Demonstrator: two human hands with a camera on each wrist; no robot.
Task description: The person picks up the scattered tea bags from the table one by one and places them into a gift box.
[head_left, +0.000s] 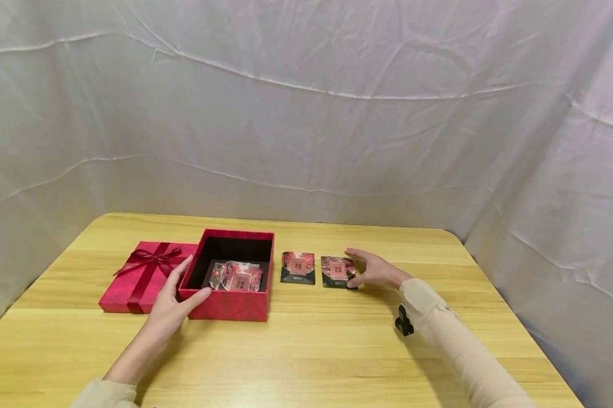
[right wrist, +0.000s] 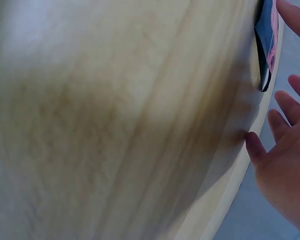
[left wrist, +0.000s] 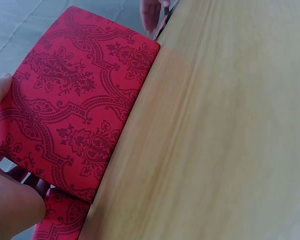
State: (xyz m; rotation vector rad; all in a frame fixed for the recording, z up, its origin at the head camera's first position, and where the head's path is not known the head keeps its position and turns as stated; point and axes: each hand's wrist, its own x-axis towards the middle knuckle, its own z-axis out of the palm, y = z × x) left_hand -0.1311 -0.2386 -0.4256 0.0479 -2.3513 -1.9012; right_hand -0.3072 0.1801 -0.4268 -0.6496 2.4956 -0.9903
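A red patterned gift box [head_left: 228, 306] without its lid stands left of the table's middle. My left hand [head_left: 169, 300] holds its near left corner, thumb at the front rim and fingers along the left wall; in the left wrist view those fingers are partly hidden behind the box. Several printed packets [head_left: 242, 276] lie inside. On the table to the right are a packet with a red picture [head_left: 298, 267] and a second packet [head_left: 335, 271]. My right hand [head_left: 375, 271] is at the second packet's right edge, thumb by its near corner, fingers spread loosely.
The red lid [head_left: 124, 287] with a dark ribbon bow [head_left: 155, 258] lies left of the box. A small black object [head_left: 404, 321] shows under the right sleeve, perhaps the wrist camera. White cloth [head_left: 306, 141] hangs behind the wooden table [head_left: 306, 362].
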